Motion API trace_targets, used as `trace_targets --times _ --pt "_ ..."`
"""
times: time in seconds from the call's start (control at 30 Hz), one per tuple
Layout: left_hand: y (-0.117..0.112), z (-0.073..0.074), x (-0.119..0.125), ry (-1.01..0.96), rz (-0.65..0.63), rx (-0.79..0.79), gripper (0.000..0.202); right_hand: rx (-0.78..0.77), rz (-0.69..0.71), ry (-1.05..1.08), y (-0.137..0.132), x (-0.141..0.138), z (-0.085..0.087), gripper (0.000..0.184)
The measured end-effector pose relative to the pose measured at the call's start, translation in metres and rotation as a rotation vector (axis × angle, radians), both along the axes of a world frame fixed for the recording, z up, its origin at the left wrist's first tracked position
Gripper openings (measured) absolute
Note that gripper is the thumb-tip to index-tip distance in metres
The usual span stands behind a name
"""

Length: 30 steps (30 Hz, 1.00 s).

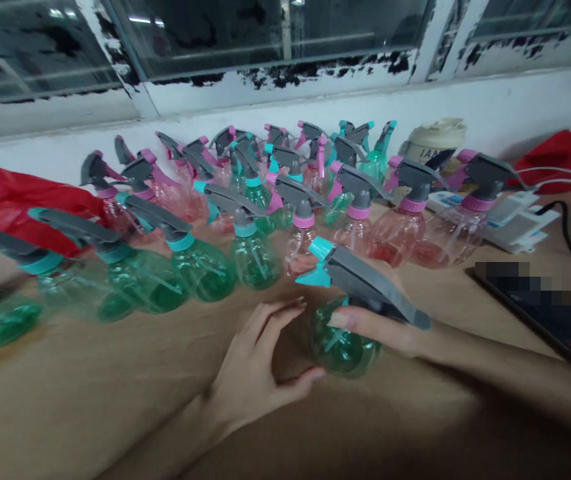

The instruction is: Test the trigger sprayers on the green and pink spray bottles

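Observation:
A green spray bottle (338, 347) with a grey trigger head and teal nozzle stands near the table's front. My right hand (380, 330) is wrapped round its neck under the trigger. My left hand (255, 373) rests beside the bottle with its fingers spread and its thumb touching the bottle's base. Behind them stand several more green spray bottles (200, 267) and pink spray bottles (395, 233) in rows across the brown table (90, 400).
A red plastic bag (20, 200) lies at the far left and another red bag (560, 157) at the far right. A white power strip (510, 223) with cables, a cream lidded jar (433, 143) and a dark flat device (555, 313) sit at the right. A white wall with windows runs behind.

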<state>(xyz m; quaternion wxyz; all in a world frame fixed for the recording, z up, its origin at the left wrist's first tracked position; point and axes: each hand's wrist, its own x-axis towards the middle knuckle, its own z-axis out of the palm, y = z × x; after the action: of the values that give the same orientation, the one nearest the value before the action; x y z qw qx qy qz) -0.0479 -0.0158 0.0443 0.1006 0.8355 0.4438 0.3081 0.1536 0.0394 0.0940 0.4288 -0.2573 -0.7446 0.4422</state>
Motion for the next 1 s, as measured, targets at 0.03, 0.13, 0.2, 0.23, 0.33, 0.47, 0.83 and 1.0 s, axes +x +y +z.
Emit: trace_targets --times 0.03,0.13,0.2,0.23,0.33,0.47,0.83,1.0 --pt "-0.003 0.004 0.001 0.005 0.007 -0.009 0.061 0.003 -0.006 -0.007 -0.002 -0.003 0.0 0.026" --pt "-0.013 0.013 -0.002 0.02 0.024 -0.002 0.067 0.039 0.001 -0.003 -0.008 -0.017 0.002 0.026" --pt "-0.023 0.017 -0.007 0.031 0.049 0.032 0.069 0.059 0.039 0.012 -0.015 -0.031 0.003 0.027" --pt "-0.029 0.018 -0.01 0.048 0.071 0.049 0.071 0.068 0.062 0.02 -0.019 -0.039 0.003 0.027" --pt "-0.048 0.02 -0.024 0.12 0.146 0.043 0.069 0.12 0.136 0.058 -0.033 -0.066 0.001 0.03" --pt "-0.075 0.027 -0.051 0.09 0.219 0.029 0.06 0.202 0.219 0.069 -0.046 -0.108 0.002 0.036" --pt "-0.142 0.025 -0.168 0.098 0.597 0.019 0.064 0.364 0.358 -0.293 -0.045 -0.178 0.03 0.084" --pt "-0.146 0.037 -0.223 0.135 0.697 0.025 0.058 0.708 0.096 -0.257 -0.023 -0.217 0.068 0.019"
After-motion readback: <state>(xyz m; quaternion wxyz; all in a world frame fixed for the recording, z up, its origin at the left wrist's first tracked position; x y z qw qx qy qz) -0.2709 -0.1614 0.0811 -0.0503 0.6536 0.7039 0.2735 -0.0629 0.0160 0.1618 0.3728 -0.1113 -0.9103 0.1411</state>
